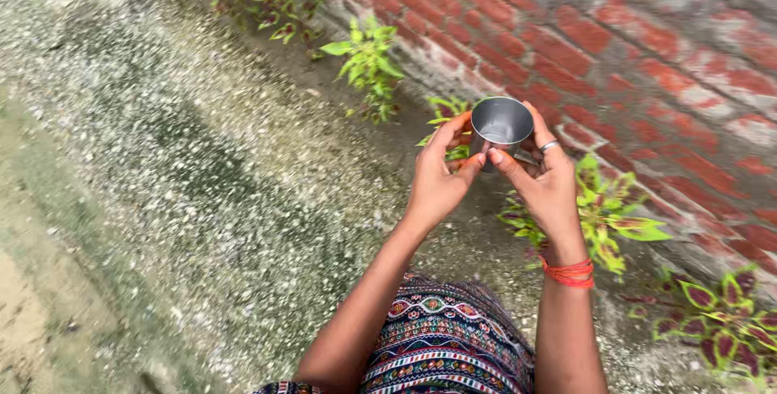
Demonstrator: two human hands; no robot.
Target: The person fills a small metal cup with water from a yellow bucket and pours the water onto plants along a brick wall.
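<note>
- One view only, from a camera worn on the person's head, looking steeply down and a little forward past the body.
- Both bare forearms rise from the bottom edge; the left hand (pixel 437 179) and right hand (pixel 544 182) meet near the middle, close to the lens, around a small round steel cup (pixel 501 124).
- The patterned multicoloured cloth garment (pixel 445 337) at the bottom edge shows the camera sits right above the person's front.
- The view is tilted: the red brick wall (pixel 615 46) runs slantwise across the upper right, the grey gravelled ground (pixel 194 159) fills the left.
- No second view shares the scene.
</note>
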